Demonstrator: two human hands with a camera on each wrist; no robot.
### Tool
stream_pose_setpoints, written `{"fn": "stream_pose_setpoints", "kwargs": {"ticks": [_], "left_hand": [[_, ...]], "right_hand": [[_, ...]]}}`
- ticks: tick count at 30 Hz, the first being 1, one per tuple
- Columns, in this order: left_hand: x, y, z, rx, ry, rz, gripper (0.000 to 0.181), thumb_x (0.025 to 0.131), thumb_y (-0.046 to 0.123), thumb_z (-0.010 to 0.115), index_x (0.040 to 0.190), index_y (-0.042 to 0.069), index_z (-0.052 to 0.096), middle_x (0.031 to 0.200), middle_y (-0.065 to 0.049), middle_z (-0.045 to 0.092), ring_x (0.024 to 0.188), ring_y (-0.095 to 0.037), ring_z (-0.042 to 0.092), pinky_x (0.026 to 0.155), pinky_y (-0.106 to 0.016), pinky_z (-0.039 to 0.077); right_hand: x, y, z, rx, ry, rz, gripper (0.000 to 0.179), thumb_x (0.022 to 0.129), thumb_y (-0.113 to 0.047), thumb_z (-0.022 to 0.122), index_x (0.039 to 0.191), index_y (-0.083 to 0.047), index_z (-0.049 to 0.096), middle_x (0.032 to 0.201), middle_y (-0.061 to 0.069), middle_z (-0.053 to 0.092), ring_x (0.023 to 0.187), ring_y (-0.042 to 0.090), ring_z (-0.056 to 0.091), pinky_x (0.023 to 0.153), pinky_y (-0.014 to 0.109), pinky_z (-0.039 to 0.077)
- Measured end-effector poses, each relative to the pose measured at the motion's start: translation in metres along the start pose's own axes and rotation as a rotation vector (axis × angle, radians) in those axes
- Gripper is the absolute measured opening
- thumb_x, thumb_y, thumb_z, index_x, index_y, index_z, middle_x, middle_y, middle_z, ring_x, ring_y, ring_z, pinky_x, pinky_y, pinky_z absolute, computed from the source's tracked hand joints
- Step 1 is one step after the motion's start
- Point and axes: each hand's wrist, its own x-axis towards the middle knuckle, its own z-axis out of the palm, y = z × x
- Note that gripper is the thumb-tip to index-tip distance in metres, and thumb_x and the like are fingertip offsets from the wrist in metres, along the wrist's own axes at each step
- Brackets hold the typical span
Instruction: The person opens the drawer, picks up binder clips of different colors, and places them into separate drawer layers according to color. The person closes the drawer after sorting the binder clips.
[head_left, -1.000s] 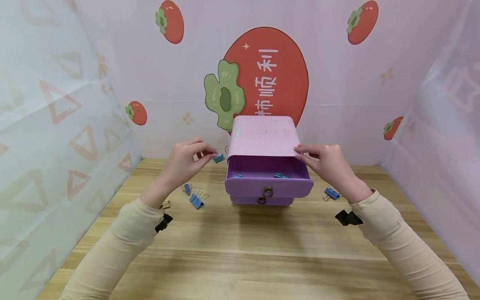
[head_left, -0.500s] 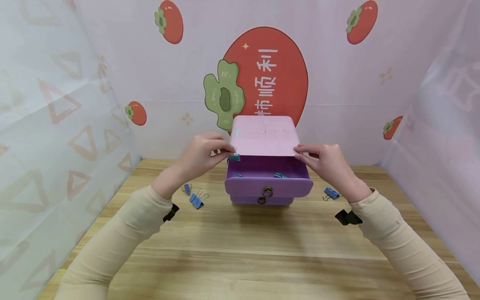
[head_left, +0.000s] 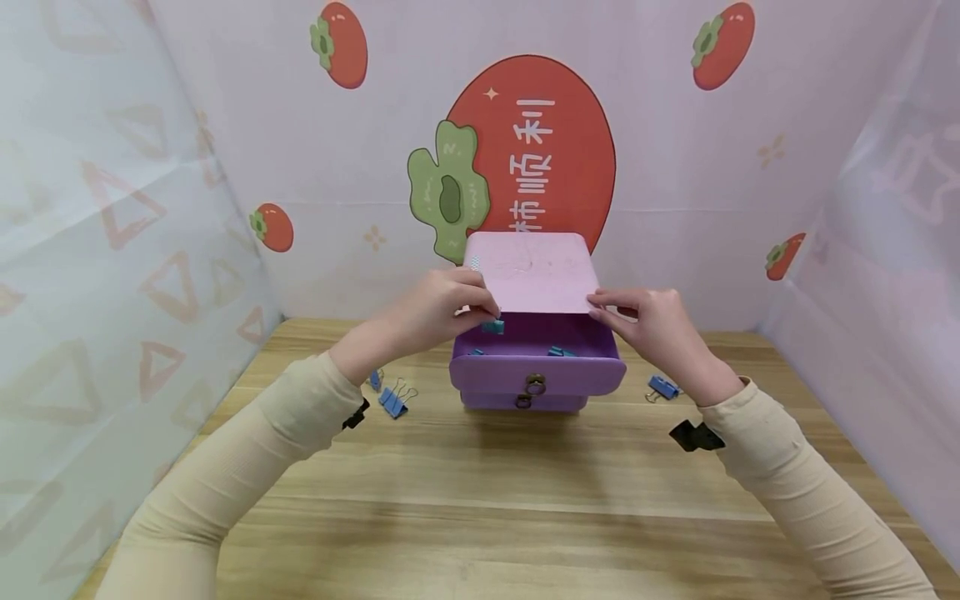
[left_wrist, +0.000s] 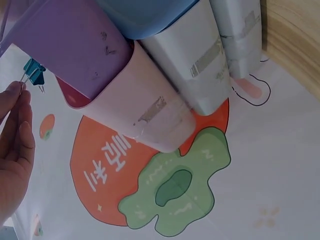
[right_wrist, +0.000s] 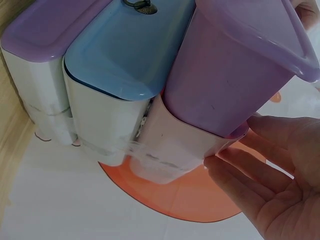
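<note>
In the head view, my left hand [head_left: 438,308] pinches a teal binder clip [head_left: 492,327] above the left part of a pulled-out purple drawer [head_left: 536,375]. The left wrist view shows the same binder clip [left_wrist: 34,72] held at the fingertips by its wire handle. My right hand [head_left: 645,321] pinches the front right edge of the pink top casing [head_left: 532,271] of the drawer unit, thumb and fingers on either side of the rim in the right wrist view. Inside the drawer lie teal clips [head_left: 558,352], partly hidden by its front.
A blue binder clip [head_left: 393,398] lies on the wooden table [head_left: 525,517] left of the unit, near another blue clip [head_left: 376,379] partly behind the left wrist. To the right lies a blue clip [head_left: 663,387]. Below the open drawer, a blue drawer [right_wrist: 132,47] is closed. A printed cloth stands behind.
My left hand has moved right with the teal binder clip, from beside the unit to above the open drawer. The right hand has stayed at the casing's edge.
</note>
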Motion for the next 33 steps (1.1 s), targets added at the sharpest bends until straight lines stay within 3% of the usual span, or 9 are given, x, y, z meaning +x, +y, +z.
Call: {"fn": "stream_pose_setpoints", "kwargs": {"ticks": [11,20,33], "left_hand": [[0.01,0.001,0.006,-0.011,-0.099,0.04,0.005,0.08,0.007,0.075,0.083,0.01,0.076,0.078,0.002,0.067,0.075,-0.008,0.06,0.067,-0.02,0.049],[0.012,0.002,0.011,0.052,-0.193,0.035,0.004,0.082,0.012,0.074,0.084,0.014,0.077,0.077,0.004,0.067,0.077,-0.009,0.058,0.069,-0.021,0.048],[0.008,0.002,0.017,0.027,-0.153,0.038,0.003,0.082,0.011,0.074,0.083,0.009,0.076,0.077,0.002,0.068,0.075,-0.012,0.057,0.067,-0.022,0.048]], "right_hand": [[-0.001,-0.001,-0.001,0.004,0.001,-0.001,0.02,0.084,-0.015,0.072,0.102,-0.006,0.075,0.101,0.012,0.072,0.089,0.028,0.071,0.076,0.041,0.057],[-0.001,0.001,-0.002,0.006,-0.007,0.005,0.021,0.086,-0.016,0.07,0.104,-0.007,0.074,0.102,0.013,0.072,0.09,0.028,0.071,0.076,0.042,0.057],[0.0,-0.001,-0.003,0.014,-0.016,0.017,0.021,0.085,-0.016,0.071,0.104,-0.006,0.074,0.102,0.013,0.072,0.09,0.029,0.07,0.076,0.042,0.057]]}}
